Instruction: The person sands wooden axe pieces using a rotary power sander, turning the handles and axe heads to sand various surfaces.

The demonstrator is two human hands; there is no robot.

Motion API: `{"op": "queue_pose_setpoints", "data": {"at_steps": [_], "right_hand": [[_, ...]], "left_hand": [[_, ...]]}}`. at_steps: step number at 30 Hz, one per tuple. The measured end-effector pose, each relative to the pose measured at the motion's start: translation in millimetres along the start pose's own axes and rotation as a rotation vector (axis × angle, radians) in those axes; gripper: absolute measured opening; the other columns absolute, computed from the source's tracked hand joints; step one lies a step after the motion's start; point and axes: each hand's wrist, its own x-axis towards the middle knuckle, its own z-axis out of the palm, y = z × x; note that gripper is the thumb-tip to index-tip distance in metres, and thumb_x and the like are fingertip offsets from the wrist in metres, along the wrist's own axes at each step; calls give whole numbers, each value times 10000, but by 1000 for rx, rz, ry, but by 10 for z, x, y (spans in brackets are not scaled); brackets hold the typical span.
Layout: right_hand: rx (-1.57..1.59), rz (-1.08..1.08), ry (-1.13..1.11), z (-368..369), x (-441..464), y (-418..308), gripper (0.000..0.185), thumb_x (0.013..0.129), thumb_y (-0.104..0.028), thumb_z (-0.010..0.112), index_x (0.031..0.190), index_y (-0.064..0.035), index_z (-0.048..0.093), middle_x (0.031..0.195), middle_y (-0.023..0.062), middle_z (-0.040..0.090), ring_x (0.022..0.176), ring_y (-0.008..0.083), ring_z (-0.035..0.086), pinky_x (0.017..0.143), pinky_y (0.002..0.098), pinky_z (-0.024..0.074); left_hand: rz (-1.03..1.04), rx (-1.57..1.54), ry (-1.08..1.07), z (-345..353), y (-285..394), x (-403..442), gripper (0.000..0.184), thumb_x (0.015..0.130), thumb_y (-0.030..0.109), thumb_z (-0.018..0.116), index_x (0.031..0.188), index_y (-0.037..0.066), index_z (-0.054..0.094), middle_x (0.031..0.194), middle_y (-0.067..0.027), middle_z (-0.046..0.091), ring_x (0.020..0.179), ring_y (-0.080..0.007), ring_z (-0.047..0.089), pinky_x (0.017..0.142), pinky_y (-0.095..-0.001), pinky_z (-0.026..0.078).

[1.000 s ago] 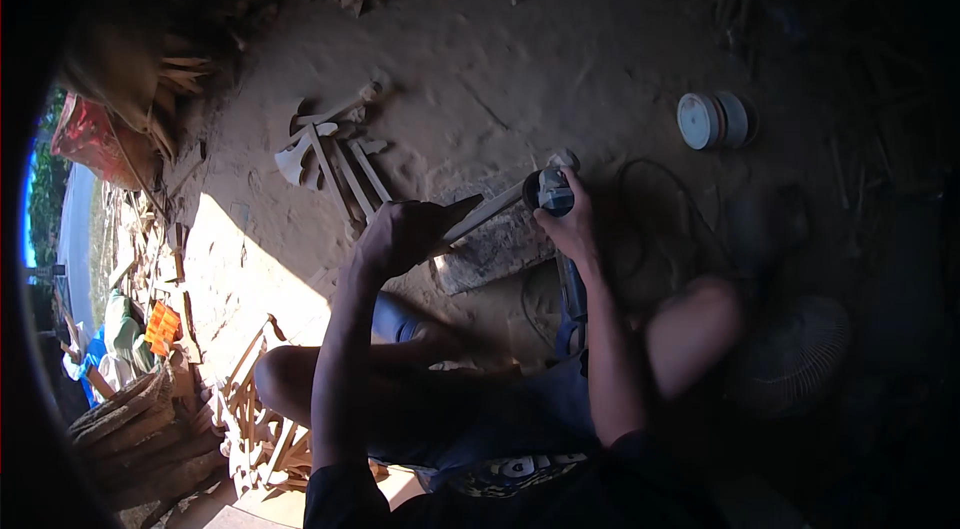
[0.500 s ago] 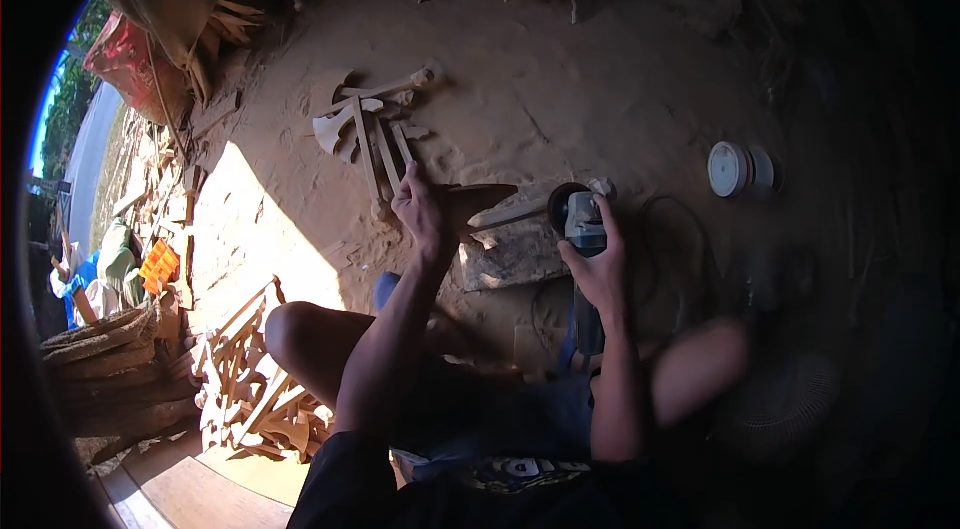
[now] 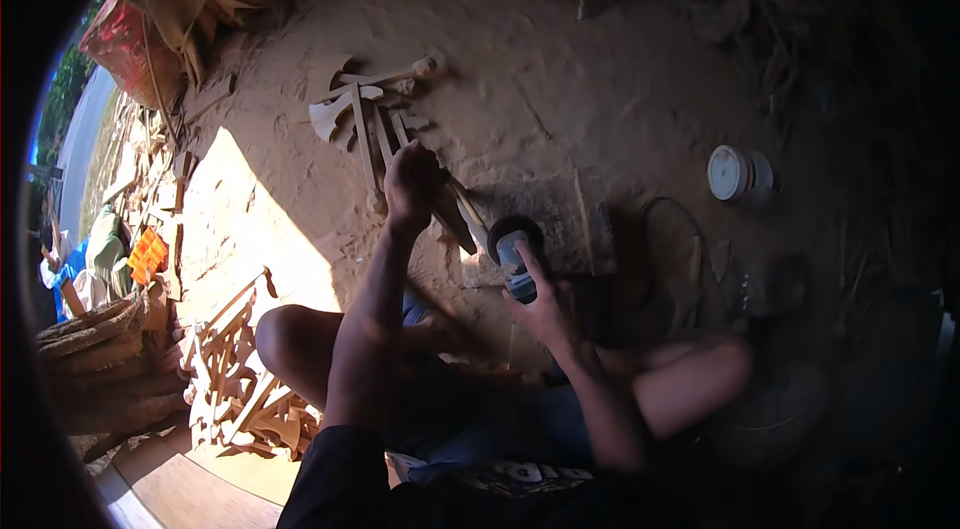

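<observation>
Tub (image 3: 735,172), contents hidden, sits apart from hands (image 3: 410,187), left clamped on wood (image 3: 455,225), right on grinder (image 3: 516,267).

We saw a dusty brown earthen floor (image 3: 600,79); on it, a worn grey-brown rectangular block (image 3: 592,241), pale long wooden pieces (image 3: 361,141), white round tub (image 3: 729,173).

Has a dusty, uneven earthen floor (image 3: 560,59), brown and scuffed under heavy shade. Catches a hard-edged wedge of sunlight (image 3: 250,219) on the left. Opens at the far left onto a grey road (image 3: 84,134), with green foliage (image 3: 68,79) alongside. Sinks into near-blackness along the right side.
</observation>
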Motion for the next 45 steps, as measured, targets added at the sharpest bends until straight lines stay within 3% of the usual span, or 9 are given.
{"op": "queue_pose_setpoints", "data": {"at_steps": [4, 9, 15, 24, 27, 33, 36, 42, 45], "right_hand": [[-4, -180, 112, 209, 148, 19, 830, 855, -188, 827, 1607, -270, 487, 1004, 284, 768, 924, 479, 753, 805, 542, 636], [4, -231, 73, 264, 392, 73, 847, 832, -184, 822, 1607, -275, 492, 1110, 278, 761, 977, 474, 747, 811, 553, 633], [-62, -55, -90, 177, 602, -122, 893, 815, -179, 828, 1621, -336, 476, 1159, 274, 752, 981, 475, 745, 815, 550, 629], [-37, -179, -74, 176, 798, -77, 947, 797, -214, 867, 1633, -371, 450, 1035, 242, 764, 909, 459, 750, 789, 542, 627], [-100, -217, -75, 96, 811, -129, 988, 794, -195, 866, 1650, -374, 408, 1106, 248, 759, 905, 468, 753, 766, 555, 622], [-168, -169, -38, 35, 659, -146, 935, 810, -228, 868, 1634, -371, 450, 1075, 243, 761, 958, 462, 745, 839, 554, 615], [-207, -4, -150, -126, 412, -193, 909, 796, -170, 869, 1612, -313, 495, 1203, 250, 745, 1055, 470, 730, 905, 544, 611], [19, -36, -24, -112, -117, 381, 846, 785, -116, 858, 1567, -238, 558, 1320, 247, 718, 1156, 478, 702, 985, 523, 596], [-145, -19, 73, -217, -309, 610, 865, 776, -110, 862, 1572, -239, 549, 1299, 245, 723, 1155, 474, 701, 977, 528, 597]], "left_hand": [[8, 51, -110, -110, 13, 13, 433, 1127, 311, 478, 718, 176, 434, 623, 42, 355, 532, -134, 350, 564, -330, 349], [11, 67, -154, -95, 67, -22, 466, 1104, 293, 487, 665, 159, 406, 594, 27, 359, 520, -149, 357, 565, -333, 346], [12, 49, -165, -83, 85, -57, 492, 1108, 285, 476, 643, 142, 402, 578, 15, 368, 510, -153, 365, 561, -338, 348], [0, 52, -225, -117, 106, -66, 504, 1125, 284, 456, 644, 138, 425, 574, 8, 382, 496, -143, 369, 530, -329, 328], [16, 56, -241, -100, 91, -75, 496, 1126, 284, 462, 654, 136, 425, 584, 8, 387, 500, -140, 365, 524, -327, 322], [27, 109, -246, -55, 52, -25, 476, 1125, 286, 474, 676, 139, 426, 600, 22, 376, 506, -127, 364, 514, -323, 320], [15, 155, -220, 13, 65, -37, 462, 1120, 277, 482, 681, 140, 427, 605, 31, 370, 507, -120, 375, 507, -317, 327], [95, 166, -134, 78, 27, -24, 434, 1104, 264, 508, 692, 146, 441, 614, 39, 374, 505, -105, 381, 486, -309, 337], [176, 216, -95, 71, -4, -37, 433, 1097, 275, 522, 690, 150, 447, 609, 39, 381, 496, -105, 391, 479, -304, 347]]}}
